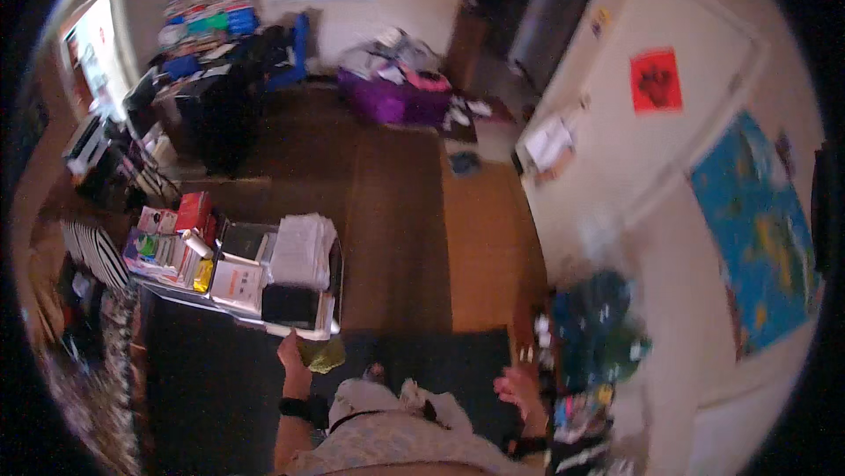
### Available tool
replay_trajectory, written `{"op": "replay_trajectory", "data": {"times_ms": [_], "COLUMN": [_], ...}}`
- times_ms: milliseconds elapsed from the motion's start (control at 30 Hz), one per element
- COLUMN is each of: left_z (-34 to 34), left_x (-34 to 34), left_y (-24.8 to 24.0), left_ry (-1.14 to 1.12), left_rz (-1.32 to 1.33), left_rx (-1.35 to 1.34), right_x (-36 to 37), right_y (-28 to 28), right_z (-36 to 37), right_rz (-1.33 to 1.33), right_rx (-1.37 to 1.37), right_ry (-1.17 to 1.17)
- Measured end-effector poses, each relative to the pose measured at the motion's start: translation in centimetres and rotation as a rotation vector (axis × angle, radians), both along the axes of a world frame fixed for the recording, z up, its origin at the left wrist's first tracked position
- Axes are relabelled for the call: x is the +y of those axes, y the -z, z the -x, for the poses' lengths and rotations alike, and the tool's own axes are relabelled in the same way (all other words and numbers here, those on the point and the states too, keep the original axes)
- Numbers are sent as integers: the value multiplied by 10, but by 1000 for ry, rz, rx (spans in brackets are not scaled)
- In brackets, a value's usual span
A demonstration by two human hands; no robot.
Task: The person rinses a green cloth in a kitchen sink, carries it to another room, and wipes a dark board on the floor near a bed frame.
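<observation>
My left hand (291, 354) is at the near edge of a low table (227, 307) loaded with books and papers. A crumpled yellow-green cloth (324, 356) hangs from its closed fingers, though blur hides the exact grip. My right hand (521, 390) is out to the right, fingers apart and nothing in them, near a cluster of small items (544, 335). On the table lie a stack of white papers (304, 251), a black flat item (290, 304), a white booklet (237, 284), a red box (194, 212) and a yellow packet (203, 275).
A blanket-covered seat (110, 370) stands on the left. Along the right wall is a dark green-blue heap (598, 326). A purple bin (393, 102) full of clothes and a cluttered desk (211, 80) are at the back. Brown flooring (396, 238) lies ahead.
</observation>
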State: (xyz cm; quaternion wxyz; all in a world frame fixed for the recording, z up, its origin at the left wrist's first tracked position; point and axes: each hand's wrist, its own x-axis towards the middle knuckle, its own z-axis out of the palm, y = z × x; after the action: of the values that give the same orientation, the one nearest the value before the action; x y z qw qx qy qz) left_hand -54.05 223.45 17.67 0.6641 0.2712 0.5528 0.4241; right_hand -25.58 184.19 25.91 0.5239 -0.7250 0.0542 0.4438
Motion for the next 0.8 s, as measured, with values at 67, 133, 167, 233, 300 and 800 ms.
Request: {"op": "replay_trajectory", "data": {"times_ms": [67,133,167,233,300,800], "left_z": [-61,-148,-191,-246,-270,-272], "left_x": [39,33,42,70,104,285], "left_y": [7,-39,-70,-129,-137,-67], "left_ry": [382,426,460,643,544,-347], "left_rz": [-217,-380,-339,-138,-225,-3], "left_rx": [264,420,324,167,84,1], "right_x": [36,20,30,74,134,629], "right_y": [-13,5,9,27,52,-24], "right_z": [-17,-57,-76,-123,-180,-438], "right_rz": [151,17,-39,-41,-35,-264], "right_rx": [-63,2,45,38,60,-514], "right_ry": [-63,78,189,165,109,-1036]}}
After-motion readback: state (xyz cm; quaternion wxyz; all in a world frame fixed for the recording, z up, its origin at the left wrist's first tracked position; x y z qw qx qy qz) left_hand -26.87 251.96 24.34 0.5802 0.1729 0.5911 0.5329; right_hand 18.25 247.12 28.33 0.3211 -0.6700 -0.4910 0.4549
